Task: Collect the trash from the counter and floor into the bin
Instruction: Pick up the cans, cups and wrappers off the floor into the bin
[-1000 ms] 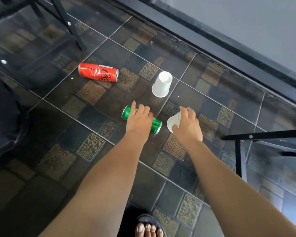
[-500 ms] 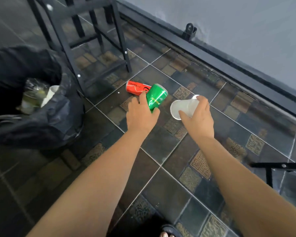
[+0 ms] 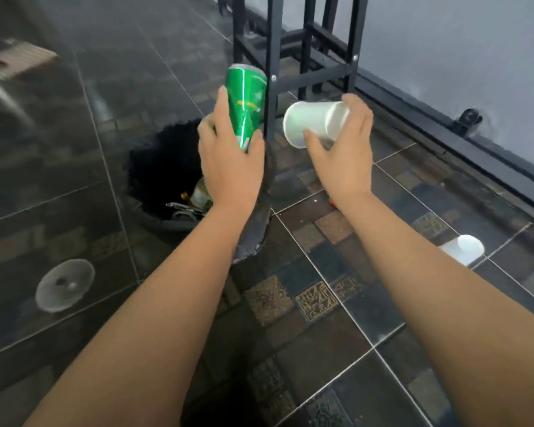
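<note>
My left hand grips a green drink can, held upright over the open mouth of the bin, which is lined with a black bag and has trash inside. My right hand holds a white plastic cup on its side, mouth facing left, just right of the bin's rim. A second white cup lies on the tiled floor at the right. A sliver of red shows beside my right wrist; the rest is hidden.
A black metal stool frame stands just behind the bin and the hands. A round floor drain sits at the left. A dark skirting and a grey wall run along the right.
Both hands lifted the can and the cup off the floor and carried them left. The view swung so the bin now lies under my left hand.
</note>
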A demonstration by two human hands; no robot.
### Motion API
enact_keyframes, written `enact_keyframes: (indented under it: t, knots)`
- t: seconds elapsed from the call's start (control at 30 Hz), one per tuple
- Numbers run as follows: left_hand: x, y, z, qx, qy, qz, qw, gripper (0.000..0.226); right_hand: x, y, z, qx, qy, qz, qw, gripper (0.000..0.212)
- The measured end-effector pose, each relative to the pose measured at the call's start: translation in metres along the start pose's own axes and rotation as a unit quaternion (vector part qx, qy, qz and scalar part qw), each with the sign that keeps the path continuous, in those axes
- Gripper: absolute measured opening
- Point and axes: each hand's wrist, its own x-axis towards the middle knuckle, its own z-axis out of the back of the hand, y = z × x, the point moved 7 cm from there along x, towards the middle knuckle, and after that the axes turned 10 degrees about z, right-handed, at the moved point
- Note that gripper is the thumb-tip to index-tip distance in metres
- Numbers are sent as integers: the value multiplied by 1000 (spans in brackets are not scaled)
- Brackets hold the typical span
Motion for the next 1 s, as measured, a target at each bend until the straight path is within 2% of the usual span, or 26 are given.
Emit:
enact_keyframes:
  t: [0.1, 0.27, 0.37, 0.53, 0.63, 0.73, 0.83, 0.93, 1.0]
  knots:
    - [22, 46, 16, 138, -5, 24, 990, 74, 6, 34, -41, 9, 59, 50, 997, 73]
    - [37, 114, 20, 280, 64, 75, 955, 70, -5, 57, -106, -36, 189, 132, 972, 62]
    - [36, 134, 17, 309, 89, 105, 941, 69, -8, 49, -126, -78, 231, 129, 961, 56]
    - [35, 136, 10, 325, 148, 109, 928, 68, -5, 43, -139, -161, 287, 114, 937, 54]
    - [35, 139, 11, 317, 148, 120, 929, 61, -7, 45, -147, -174, 332, 121, 919, 57]
    - [37, 137, 6, 294, 130, 101, 942, 57, -8, 36, -148, -157, 337, 118, 921, 57]
    - [39, 134, 14, 263, 87, 94, 956, 55, -9, 29, -151, -149, 299, 128, 934, 60]
    - [40, 131, 30, 244, 26, 116, 963, 50, -6, 14, -140, -106, 225, 62, 967, 64]
    - [44, 137, 42, 243, 2, 144, 959, 46, -4, 0, -135, -68, 209, -5, 975, 59]
